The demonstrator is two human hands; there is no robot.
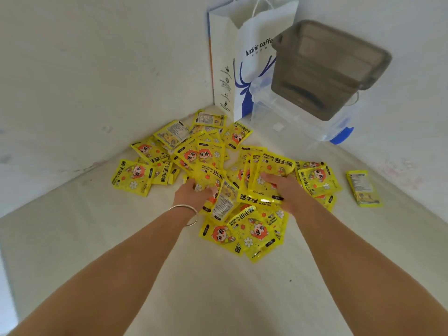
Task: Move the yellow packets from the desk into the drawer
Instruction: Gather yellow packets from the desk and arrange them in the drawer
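Several yellow hand-warmer packets (213, 161) lie in a loose heap on the pale desk (97, 238), in the corner where two walls meet. One packet (363, 189) lies apart at the right. My left hand (191, 192), with a silver bangle on the wrist, is closed on a few packets (215, 178) in the middle of the heap. My right hand (283, 187) presses on and grips a small stack of packets (269, 175) just to the right. No drawer is in view.
A white and blue paper coffee bag (242, 59) stands in the back corner. To its right a clear plastic box (315, 124) with a blue latch carries a smoky grey lidded container (327, 66). Walls close off the left and right sides.
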